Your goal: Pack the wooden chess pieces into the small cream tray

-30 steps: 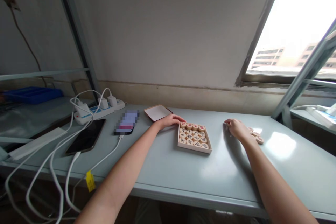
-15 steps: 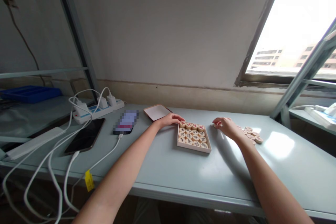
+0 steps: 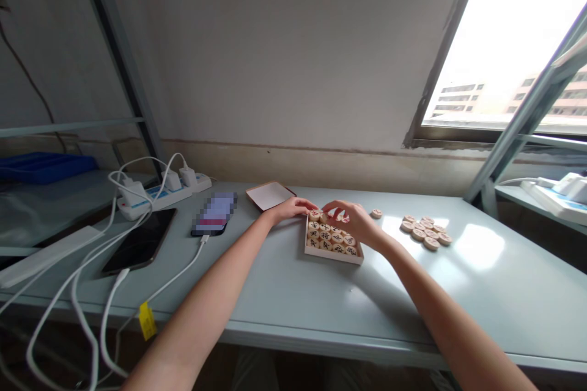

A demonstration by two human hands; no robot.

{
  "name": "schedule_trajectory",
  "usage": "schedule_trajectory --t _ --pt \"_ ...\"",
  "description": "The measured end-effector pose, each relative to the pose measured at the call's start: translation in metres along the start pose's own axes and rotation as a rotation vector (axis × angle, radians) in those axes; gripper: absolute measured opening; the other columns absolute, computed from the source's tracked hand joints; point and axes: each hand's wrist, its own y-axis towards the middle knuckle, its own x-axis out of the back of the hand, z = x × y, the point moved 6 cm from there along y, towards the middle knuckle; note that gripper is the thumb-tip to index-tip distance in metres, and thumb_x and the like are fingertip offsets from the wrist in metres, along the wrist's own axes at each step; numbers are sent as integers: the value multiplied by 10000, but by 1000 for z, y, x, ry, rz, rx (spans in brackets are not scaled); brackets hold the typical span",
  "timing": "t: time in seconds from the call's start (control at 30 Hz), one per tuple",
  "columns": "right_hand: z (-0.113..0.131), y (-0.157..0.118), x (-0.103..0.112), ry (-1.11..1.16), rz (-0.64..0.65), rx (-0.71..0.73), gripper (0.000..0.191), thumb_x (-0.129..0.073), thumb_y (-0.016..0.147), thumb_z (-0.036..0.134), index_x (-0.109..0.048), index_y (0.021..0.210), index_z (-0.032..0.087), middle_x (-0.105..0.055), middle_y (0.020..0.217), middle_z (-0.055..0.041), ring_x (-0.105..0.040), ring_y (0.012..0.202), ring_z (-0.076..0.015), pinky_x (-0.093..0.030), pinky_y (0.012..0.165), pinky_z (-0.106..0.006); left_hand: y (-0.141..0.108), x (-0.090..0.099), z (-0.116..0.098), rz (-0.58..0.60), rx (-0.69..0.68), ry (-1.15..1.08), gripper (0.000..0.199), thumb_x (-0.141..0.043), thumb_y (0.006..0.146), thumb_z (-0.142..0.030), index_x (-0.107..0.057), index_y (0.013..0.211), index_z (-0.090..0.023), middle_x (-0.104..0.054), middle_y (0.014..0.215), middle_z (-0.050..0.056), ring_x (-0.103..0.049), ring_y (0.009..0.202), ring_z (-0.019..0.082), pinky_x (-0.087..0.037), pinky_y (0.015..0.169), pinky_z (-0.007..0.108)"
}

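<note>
A shallow cardboard box (image 3: 334, 256) on the grey desk holds rows of round wooden Chinese chess pieces (image 3: 325, 236) with black and red characters. My left hand (image 3: 293, 210) holds the box at its far left corner, fingers along the far edge. My right hand (image 3: 351, 220) is over the far row, thumb and fingers pinched at a Chinese chess piece (image 3: 323, 218), partly hidden beneath them. One loose piece (image 3: 376, 214) lies right of the box. Farther right is a cluster of several more pieces (image 3: 418, 234).
The box lid (image 3: 271, 195) lies inside up behind my left hand. Two phones, one dark (image 3: 142, 241) and one lit (image 3: 215, 214), lie at left among white cables (image 3: 98, 250) and a power strip (image 3: 165, 197). The desk's front edge (image 3: 348, 342) is close.
My right hand has moved left from the loose piece to above the box's far row, uncovering the cluster at right. My left hand stays at the box corner. The view has shifted slightly.
</note>
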Motion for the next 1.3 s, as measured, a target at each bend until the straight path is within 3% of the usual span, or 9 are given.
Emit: schedule_trajectory --t 0.33,0.6,0.9,1.3 --pt "12 -1 -27 -181 15 128 180 -503 804 249 -568 972 235 -569 928 -38 -556 775 -135 -421 700 -254 1 1 2 -9 -13 38 302 -515 673 -180 -617 955 -139 -630 986 49 -545 936 168 -383 834 253" --pt "17 0 -27 -311 -13 141 144 -505 812 230 -571 939 215 -558 941 -43 -549 786 -143 -379 777 -316 -2 1 -4 -33 -7 78 295 -519 680 -195 -620 951 -134 -631 976 53 -542 940 177 -378 840 260" --pt "9 0 -27 -147 -21 106 153 -498 816 258 -577 942 222 -549 914 -33 -540 709 -114 -406 636 -228 -2 0 -3 -14 -5 69 306 -509 692 -198 -609 973 -132 -623 1000 59 -538 952 174 -374 847 255" --pt "7 0 -24 -244 1 104 138 -503 817 252 -579 925 215 -592 885 -32 -556 781 -153 -381 753 -307 -1 -1 -5 7 -38 66 305 -516 691 -203 -618 974 -147 -622 1027 49 -528 985 172 -355 876 248"
